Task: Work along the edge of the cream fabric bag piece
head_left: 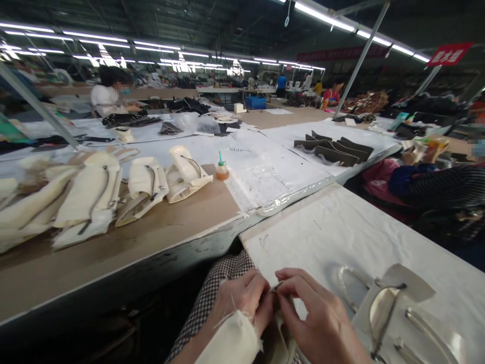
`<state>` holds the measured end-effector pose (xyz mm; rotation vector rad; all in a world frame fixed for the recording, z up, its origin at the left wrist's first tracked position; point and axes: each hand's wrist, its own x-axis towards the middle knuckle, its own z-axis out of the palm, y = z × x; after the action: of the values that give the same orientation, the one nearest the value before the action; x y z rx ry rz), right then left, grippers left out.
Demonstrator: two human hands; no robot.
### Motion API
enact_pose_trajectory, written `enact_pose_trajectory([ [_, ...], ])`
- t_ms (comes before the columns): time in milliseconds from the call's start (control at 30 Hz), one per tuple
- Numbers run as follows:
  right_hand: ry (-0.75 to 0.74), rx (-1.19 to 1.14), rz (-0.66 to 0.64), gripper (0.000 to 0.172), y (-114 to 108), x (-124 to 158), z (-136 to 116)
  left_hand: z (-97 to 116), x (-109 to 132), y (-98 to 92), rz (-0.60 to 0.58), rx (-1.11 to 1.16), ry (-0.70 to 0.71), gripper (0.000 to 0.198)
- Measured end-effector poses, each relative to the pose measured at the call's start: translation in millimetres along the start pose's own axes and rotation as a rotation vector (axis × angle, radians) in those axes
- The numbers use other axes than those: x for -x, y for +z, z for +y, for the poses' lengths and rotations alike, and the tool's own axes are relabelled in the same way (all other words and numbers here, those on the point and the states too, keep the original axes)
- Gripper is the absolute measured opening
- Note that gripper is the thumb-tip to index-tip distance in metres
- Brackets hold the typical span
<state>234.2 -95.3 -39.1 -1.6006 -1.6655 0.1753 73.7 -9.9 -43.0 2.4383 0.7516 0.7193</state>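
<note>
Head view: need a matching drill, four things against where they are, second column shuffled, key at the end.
1 small bottle
2 dark pieces
3 red sign
4 cream piece

A hung top right
B held by left hand and right hand, bottom centre
C standing mid-bench beside the clear plastic sheet
D stacked on the white sheet

Pairs: 1-C, 2-D, 3-A, 4-B

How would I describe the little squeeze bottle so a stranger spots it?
Find the long brown worktable with its row of cream fabric pieces. Right of the last piece stands the bottle: small, upright, orange-bottomed with a green nozzle, unlike the floppy cream pieces.
</note>
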Motion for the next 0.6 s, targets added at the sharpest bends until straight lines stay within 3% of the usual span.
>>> enact_pose_trajectory([
  [100, -0.13, -0.186, -0.024, 0.018, -3, -19, -12, 4, 17, -10.1, 0.124, -0.063, -0.02, 0.02],
  [233, -0.191, -0.43, -0.247, 0.019, 11, -46, -12, 2, 36, -18.0, 0.23, -0.201, -0.079, 0.022],
  [300, -0.184, -0.442, -0.287, 0.018, 25, -52, -3, -5, 36, -15.3, 0.183, -0.265, -0.141, 0.02],
  [400, -0.182, -0.348, -0.236, 0.017, 41, -49, 12, -19, 28, -7.1, 0.087, -0.287, -0.243, 0.016],
  [600, -0.134, -0.058, -0.13, 0.011, 37, -28, 21, -33, 13, -0.8, 0.017, -0.184, -0.285, 0.013],
])
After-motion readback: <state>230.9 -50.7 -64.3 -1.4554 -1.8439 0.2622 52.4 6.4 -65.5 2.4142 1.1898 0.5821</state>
